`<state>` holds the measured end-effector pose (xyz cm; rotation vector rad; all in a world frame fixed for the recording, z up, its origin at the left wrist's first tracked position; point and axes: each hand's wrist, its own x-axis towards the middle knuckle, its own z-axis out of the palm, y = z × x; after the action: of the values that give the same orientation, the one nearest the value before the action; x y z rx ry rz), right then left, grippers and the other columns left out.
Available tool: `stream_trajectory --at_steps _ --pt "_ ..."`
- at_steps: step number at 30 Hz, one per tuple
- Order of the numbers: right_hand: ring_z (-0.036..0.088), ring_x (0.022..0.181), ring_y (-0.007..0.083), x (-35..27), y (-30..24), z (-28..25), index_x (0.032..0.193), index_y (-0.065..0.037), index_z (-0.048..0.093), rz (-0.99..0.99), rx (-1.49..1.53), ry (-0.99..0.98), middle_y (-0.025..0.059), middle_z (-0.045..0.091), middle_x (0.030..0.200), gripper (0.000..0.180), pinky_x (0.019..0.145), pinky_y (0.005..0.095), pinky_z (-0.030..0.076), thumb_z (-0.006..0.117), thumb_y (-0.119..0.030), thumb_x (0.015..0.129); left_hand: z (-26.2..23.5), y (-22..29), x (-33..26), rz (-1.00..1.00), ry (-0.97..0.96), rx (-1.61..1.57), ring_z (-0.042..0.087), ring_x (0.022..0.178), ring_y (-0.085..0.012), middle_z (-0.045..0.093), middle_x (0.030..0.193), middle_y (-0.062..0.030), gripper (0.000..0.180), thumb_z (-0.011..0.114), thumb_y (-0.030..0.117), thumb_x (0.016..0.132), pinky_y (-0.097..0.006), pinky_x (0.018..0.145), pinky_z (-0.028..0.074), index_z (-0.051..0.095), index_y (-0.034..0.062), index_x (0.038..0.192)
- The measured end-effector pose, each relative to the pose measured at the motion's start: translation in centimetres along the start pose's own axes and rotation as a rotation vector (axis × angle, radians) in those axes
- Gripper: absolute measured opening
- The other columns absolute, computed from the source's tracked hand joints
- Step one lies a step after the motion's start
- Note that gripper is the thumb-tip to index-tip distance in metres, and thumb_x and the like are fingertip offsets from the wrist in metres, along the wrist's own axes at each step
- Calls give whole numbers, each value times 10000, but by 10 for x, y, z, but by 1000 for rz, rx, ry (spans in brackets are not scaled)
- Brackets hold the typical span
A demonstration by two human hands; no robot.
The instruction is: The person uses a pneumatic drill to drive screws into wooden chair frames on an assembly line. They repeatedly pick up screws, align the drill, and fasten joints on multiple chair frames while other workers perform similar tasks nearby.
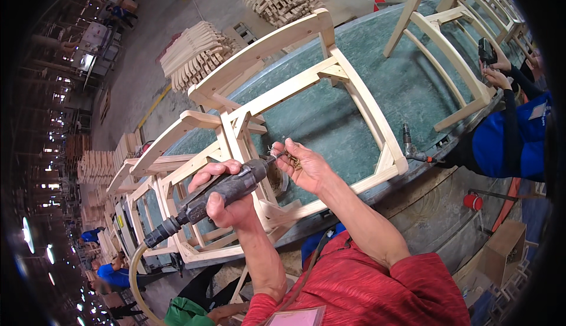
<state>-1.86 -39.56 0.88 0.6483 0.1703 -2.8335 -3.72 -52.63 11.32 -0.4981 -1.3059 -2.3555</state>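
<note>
My left hand (pixel 240 209) is wrapped round a dark inline air screwdriver (pixel 203 201), its hose trailing down at the lower left. The driver's tip points right, toward my right hand (pixel 309 171). Between the closed fingers of that hand are several small brass-coloured screws (pixel 295 162); thumb and forefinger pinch close to the driver's tip, and whether a screw sits on it I cannot tell. Both hands are over the left side of a pale wooden chair frame (pixel 367 105), which has corner braces and a curved top rail (pixel 259 51).
The frame lies on a green-topped table (pixel 306 122). More chair frames (pixel 168 172) stand close at the left, another (pixel 451 60) at the right. A second driver (pixel 408 143) lies near the table's edge. A co-worker in blue (pixel 510 131) works at the right. Stacked wooden parts (pixel 197 54) stand beyond.
</note>
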Motion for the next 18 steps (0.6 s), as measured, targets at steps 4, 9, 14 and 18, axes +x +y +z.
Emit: stream_trajectory --at_steps 4,9,14,18 --pt "652 930 154 10 -1 1 1118 -42 600 1 15 26 52 670 1023 223 854 281 587 633 -203 967 -2 -13 5 14 8 -2 588 767 -282 598 955 -154 359 586 277 781 -416 720 519 565 69 1073" --pt "643 947 147 27 -11 3 1119 -45 606 39 7 63 50 666 1038 216 872 278 580 636 -193 964 -11 -32 18 10 -32 13 586 764 -283 607 978 -163 372 583 278 785 -423 720 520 565 63 1087" --pt "642 945 147 42 -18 9 1118 -38 607 90 46 136 53 661 1054 200 887 285 578 621 -174 972 -16 -49 31 -24 -52 29 587 786 -275 609 983 -160 362 586 271 792 -421 738 521 571 64 1088" --pt "640 934 149 53 -20 5 1123 -32 601 76 3 104 61 654 1063 196 890 286 579 600 -170 984 -16 -59 45 -109 -6 -26 587 864 -258 608 982 -146 341 603 256 792 -406 783 515 582 67 1076"
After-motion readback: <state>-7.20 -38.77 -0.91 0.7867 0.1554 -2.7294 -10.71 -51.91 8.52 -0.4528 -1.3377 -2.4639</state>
